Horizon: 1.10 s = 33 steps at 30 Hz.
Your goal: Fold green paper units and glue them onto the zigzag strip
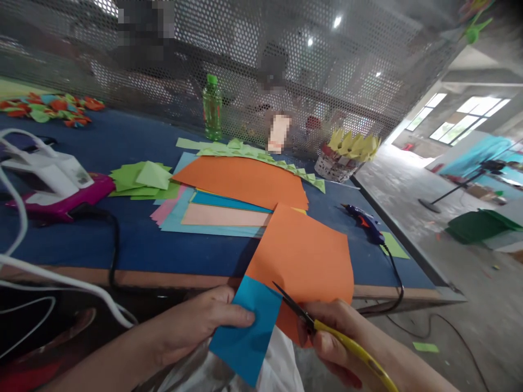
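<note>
My left hand [216, 318] pinches a blue sheet of paper [251, 332], its thumb lying on the face of the sheet. An orange sheet [306, 250] lies against the blue one and reaches up over the table edge. My right hand [330, 337] is closed round scissors with yellow handles [355, 351]. Their dark blades [292, 304] point up and left, over the orange sheet close to the blue sheet's top right corner. A larger orange sheet [245, 179] rests on a stack of coloured paper [220, 218] beyond my hands.
A glue gun [365, 223] lies at the right with its cord over the edge. Green paper squares [139, 182] and a magenta power strip [69, 201] with white plugs are at the left. A green bottle [212, 111] and a basket [339, 163] of yellow folded paper stand behind.
</note>
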{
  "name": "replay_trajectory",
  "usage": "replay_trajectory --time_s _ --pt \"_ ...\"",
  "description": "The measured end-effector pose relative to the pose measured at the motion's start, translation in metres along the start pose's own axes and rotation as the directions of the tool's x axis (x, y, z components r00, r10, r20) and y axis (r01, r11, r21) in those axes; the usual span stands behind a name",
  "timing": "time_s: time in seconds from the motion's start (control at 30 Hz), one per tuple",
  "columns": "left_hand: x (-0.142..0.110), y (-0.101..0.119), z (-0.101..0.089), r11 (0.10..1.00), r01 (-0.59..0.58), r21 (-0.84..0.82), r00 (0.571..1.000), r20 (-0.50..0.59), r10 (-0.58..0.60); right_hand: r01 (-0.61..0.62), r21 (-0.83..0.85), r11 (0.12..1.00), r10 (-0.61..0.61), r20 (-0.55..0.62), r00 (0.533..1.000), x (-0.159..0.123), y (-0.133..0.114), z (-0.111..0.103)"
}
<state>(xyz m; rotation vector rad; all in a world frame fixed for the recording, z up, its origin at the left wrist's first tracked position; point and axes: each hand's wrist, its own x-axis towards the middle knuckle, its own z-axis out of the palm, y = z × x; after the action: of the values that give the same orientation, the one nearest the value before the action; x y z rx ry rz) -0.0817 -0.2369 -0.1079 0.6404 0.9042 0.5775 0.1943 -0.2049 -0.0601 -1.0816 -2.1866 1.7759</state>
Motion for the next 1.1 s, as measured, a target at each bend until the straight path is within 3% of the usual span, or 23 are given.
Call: replay_trajectory --time_s 0.1,0.33,0.53,0.9,1.1 --pt "0.0 -0.002 -0.004 1.0 -0.002 -0.005 1.0 0.006 0.002 -0.059 0.019 0.998 0.058 0.06 0.997 0.0 0.001 -0.002" --pt "-0.002 -0.003 -0.005 1.0 -0.003 -0.02 1.0 0.022 0.003 -0.096 0.022 0.995 0.094 0.07 0.993 0.003 0.0 -0.007" --pt "-0.003 0.001 -0.002 1.0 0.026 -0.016 0.999 0.035 -0.025 -0.053 -0.067 0.996 0.059 0.08 0.995 0.005 -0.007 -0.013" --pt "-0.002 -0.001 -0.003 0.999 0.034 -0.008 0.999 0.039 -0.033 -0.1 -0.146 0.984 0.114 0.091 0.989 0.005 -0.004 -0.016" --pt "-0.003 0.0 -0.004 0.999 0.04 -0.024 0.998 0.058 -0.038 -0.109 -0.087 0.99 0.118 0.108 0.987 0.011 -0.015 -0.012"
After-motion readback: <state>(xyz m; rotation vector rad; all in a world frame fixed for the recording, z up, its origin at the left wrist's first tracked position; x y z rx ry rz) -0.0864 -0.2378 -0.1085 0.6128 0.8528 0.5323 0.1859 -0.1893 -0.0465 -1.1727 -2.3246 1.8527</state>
